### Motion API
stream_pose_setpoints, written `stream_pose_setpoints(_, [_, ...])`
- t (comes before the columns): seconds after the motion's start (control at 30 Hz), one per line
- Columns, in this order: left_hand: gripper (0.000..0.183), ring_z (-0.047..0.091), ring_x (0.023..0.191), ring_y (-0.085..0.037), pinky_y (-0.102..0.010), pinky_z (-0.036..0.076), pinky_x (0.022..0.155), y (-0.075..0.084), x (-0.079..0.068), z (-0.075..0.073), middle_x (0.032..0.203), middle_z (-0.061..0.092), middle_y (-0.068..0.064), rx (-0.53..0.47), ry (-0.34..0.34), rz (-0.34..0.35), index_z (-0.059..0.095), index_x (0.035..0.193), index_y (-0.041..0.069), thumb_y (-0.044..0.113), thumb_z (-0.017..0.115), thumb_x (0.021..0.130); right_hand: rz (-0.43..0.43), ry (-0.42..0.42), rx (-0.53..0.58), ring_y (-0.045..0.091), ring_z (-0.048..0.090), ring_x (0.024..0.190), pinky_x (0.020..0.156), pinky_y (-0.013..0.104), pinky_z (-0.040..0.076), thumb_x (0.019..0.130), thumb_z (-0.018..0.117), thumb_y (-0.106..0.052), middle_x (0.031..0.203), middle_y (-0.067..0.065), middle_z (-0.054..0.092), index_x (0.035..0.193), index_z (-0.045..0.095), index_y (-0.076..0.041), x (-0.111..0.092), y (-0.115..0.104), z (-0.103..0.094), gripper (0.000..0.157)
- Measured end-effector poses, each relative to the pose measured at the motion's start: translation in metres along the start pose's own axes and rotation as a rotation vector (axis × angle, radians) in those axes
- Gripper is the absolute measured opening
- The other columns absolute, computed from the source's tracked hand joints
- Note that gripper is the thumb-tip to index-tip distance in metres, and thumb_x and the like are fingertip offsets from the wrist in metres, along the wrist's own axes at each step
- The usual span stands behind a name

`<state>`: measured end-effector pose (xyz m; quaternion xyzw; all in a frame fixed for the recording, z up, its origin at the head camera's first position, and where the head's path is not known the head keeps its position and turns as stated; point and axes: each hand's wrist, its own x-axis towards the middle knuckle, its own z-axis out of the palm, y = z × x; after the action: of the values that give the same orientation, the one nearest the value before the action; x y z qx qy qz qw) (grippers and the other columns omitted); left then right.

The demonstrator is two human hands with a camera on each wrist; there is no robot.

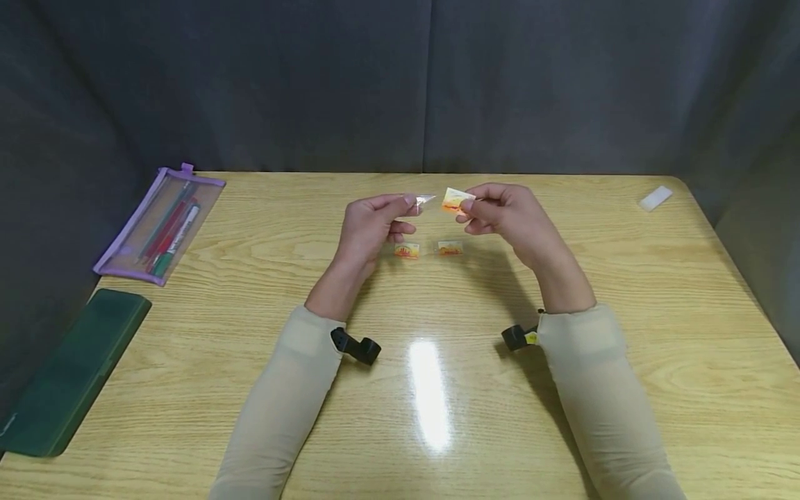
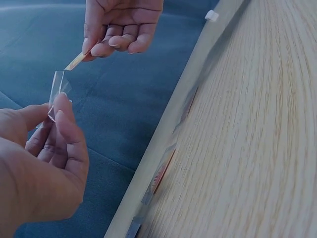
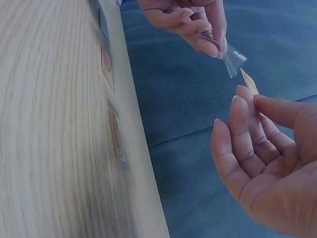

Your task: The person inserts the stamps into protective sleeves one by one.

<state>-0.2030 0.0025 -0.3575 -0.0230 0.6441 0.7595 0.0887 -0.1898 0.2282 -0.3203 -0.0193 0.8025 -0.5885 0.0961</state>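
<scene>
My left hand (image 1: 373,226) pinches a small clear plastic sleeve (image 2: 57,88) between thumb and fingers, above the table. In the right wrist view the sleeve's end facing the other hand flares wide. My right hand (image 1: 507,215) pinches a small yellow-and-orange printed card (image 1: 456,200) by one edge, its corner pointing at the sleeve's mouth. Below the hands, two similar printed cards lie flat on the table: a left card (image 1: 407,251) near my left fingers and a right card (image 1: 450,248), each with a clear edge showing around the print.
On the wooden table (image 1: 262,333), a purple-edged mesh pouch (image 1: 128,251) with several pens lies at the far left. A dark green case (image 1: 75,371) sits in front of it. At the back right is a small white block (image 1: 655,198). A dark curtain (image 1: 300,83) hangs behind.
</scene>
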Motion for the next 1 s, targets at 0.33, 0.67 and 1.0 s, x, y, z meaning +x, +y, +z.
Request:
stream_pose_setpoints(0.33, [0.023,0.07,0.06,-0.007,-0.017,0.052,0.052,0.0014,-0.0011,0.0018,0.094,0.077,-0.004,-0.013,-0.016,-0.004,0.077,0.11,0.004,0.02,0.073,0.095,-0.008,0.021,0.013,0.014,0.07,0.075,0.077,0.023,0.06,0.101,0.062,-0.016,0.087,-0.004,0.072,0.114,0.067,0.0,-0.0005,0.001,-0.0004,0.021])
stream_pose_setpoints(0.67, [0.024,0.071,0.062,-0.008,-0.017,0.053,0.054,0.0011,-0.0006,0.0028,0.1,0.077,-0.006,0.034,-0.017,-0.005,0.077,0.112,0.008,0.023,0.074,0.094,-0.016,0.054,0.084,0.009,0.069,0.07,0.072,0.022,0.06,0.1,0.063,-0.013,0.084,-0.004,0.073,0.112,0.066,0.001,0.0009,0.0,0.003,0.018])
stream_pose_setpoints(1.0, [0.021,0.07,0.061,-0.008,-0.017,0.053,0.054,0.0002,-0.0002,0.0031,0.103,0.077,-0.008,0.076,-0.02,0.033,0.078,0.11,0.005,0.018,0.073,0.095,0.026,0.003,0.037,0.008,0.067,0.067,0.074,0.025,0.061,0.101,0.061,-0.013,0.082,-0.004,0.073,0.112,0.065,0.004,0.0015,0.0019,0.0033,0.021])
